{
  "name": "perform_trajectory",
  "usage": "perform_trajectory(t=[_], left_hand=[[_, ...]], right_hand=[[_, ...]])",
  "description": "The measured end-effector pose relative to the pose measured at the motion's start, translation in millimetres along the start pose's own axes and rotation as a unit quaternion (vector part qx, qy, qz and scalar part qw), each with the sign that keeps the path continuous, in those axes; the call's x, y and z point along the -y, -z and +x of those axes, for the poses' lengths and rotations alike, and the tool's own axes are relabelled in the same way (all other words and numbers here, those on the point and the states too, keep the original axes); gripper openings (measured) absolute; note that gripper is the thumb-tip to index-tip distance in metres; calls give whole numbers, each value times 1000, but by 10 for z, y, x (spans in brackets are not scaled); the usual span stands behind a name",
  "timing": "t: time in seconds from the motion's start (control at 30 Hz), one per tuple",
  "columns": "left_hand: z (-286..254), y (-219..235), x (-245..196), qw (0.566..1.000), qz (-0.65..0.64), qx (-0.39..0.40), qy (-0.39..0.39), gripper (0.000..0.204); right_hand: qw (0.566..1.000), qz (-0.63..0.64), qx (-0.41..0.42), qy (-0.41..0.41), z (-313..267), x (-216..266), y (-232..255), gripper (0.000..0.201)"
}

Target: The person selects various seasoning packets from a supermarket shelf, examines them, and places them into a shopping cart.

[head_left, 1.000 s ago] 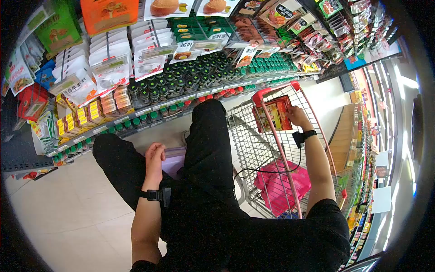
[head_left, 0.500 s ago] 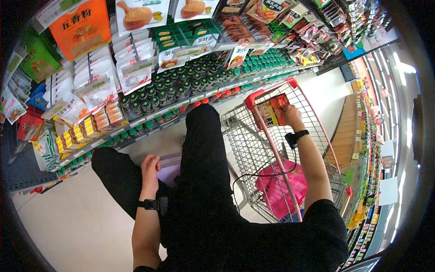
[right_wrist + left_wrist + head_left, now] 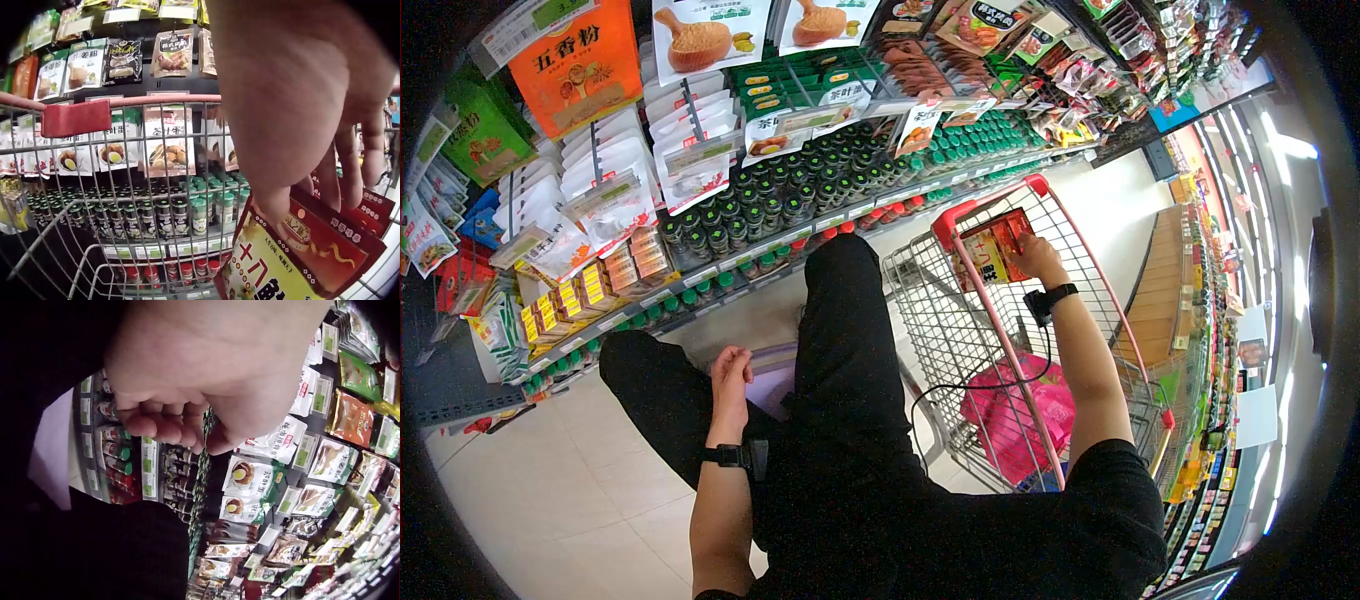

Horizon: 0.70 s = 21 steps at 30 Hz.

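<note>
Inside the wire shopping cart (image 3: pixel 915 330), my right hand (image 3: pixel 1040 262) grips a red and yellow packet (image 3: pixel 990 250) by its edge. Seen from the right wrist, the thumb of the hand (image 3: pixel 300 106) lies over the front of the packet (image 3: pixel 281 250), and more red packaging shows behind it. My left hand (image 3: pixel 730 380) hangs over my lap beside a pale purple object (image 3: pixel 772 388), holding nothing. In the left wrist view the fingers of that hand (image 3: pixel 200 375) are loosely curled with nothing between them.
A pink bag (image 3: pixel 1020 415) lies in the cart near me. Ahead stands a shelf (image 3: pixel 730 262) with rows of small jars, yellow boxes and hanging seasoning packets. A black cable (image 3: pixel 960 385) runs from the right wrist across the cart. Wooden panelling (image 3: pixel 1157 285) stands to the right.
The head view has shifted, so the shelf goods appear larger and lower. My right hand keeps its hold on the packet, and my left hand stays over the lap.
</note>
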<state>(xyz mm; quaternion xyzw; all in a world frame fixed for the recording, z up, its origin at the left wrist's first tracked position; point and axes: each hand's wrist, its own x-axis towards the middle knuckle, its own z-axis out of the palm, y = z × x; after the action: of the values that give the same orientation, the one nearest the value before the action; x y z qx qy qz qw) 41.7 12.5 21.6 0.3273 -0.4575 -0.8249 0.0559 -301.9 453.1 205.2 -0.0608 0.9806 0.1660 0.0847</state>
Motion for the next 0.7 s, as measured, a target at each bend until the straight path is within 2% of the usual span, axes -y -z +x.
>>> perform_trajectory(t=[0.1,0.17,0.27,0.4,0.5,0.57,0.63,0.7], left_hand=[[22,28,58,1000,-3,-3,-2,9],[5,12,16,1000,-7,15,-5,9],[-10,-10,-24,1000,19,21,-5,10],[-49,-72,-93,999,15,26,12,11],[-48,-60,-55,999,22,35,-5,11],[-91,-86,-64,999,20,21,-21,10],[-53,-47,4,1000,15,24,-8,11],[-39,-65,-28,999,25,31,9,11]], right_hand=[[999,41,27,14,23,-119,12,50],[998,60,-27,23,66,-257,-108,43],[995,53,-77,32,35,-362,-28,30],[986,88,-114,78,-62,-285,359,26],[938,283,-180,88,3,-238,593,23],[898,364,-204,140,-135,11,1033,20],[852,480,-130,165,-281,298,1507,16],[787,559,-98,241,-474,637,1941,14]])
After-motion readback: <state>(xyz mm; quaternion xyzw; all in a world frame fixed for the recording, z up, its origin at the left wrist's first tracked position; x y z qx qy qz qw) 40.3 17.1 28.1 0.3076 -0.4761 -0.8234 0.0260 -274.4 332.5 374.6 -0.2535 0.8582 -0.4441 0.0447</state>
